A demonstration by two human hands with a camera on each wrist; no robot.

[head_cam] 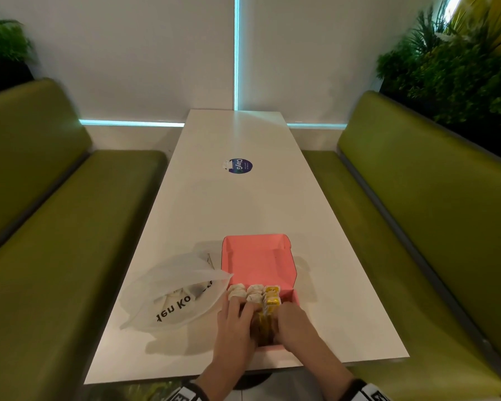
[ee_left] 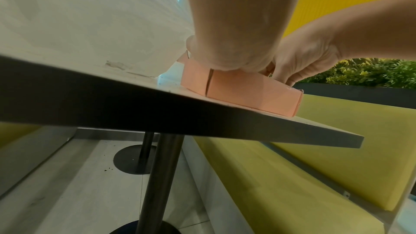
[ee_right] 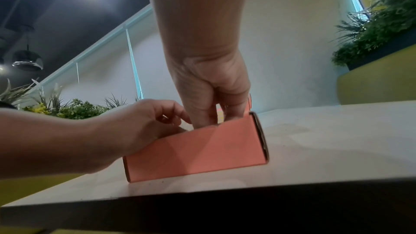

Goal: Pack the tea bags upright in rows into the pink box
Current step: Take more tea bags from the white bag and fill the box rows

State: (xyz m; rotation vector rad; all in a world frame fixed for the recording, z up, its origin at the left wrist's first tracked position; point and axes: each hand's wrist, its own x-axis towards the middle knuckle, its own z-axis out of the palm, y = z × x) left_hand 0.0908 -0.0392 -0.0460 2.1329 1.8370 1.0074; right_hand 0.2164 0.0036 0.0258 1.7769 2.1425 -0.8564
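Note:
The pink box (head_cam: 258,257) stands near the front edge of the white table (head_cam: 232,204) with its lid tilted back. White tea bags (head_cam: 245,292) stand upright in two rows at its far left, and yellow tea bags (head_cam: 272,298) stand in a row to their right. My left hand (head_cam: 235,316) and right hand (head_cam: 294,322) both reach into the near part of the box and grip a bunch of yellow tea bags (head_cam: 265,328) between them. In the wrist views the box's front wall (ee_left: 247,93) (ee_right: 198,150) hides the fingertips of both hands.
A white plastic bag (head_cam: 174,296) with more tea bags lies left of the box, touching it. A round blue sticker (head_cam: 240,165) sits mid-table. Green benches (head_cam: 55,241) (head_cam: 417,227) run along both sides, with plants (head_cam: 460,68) behind.

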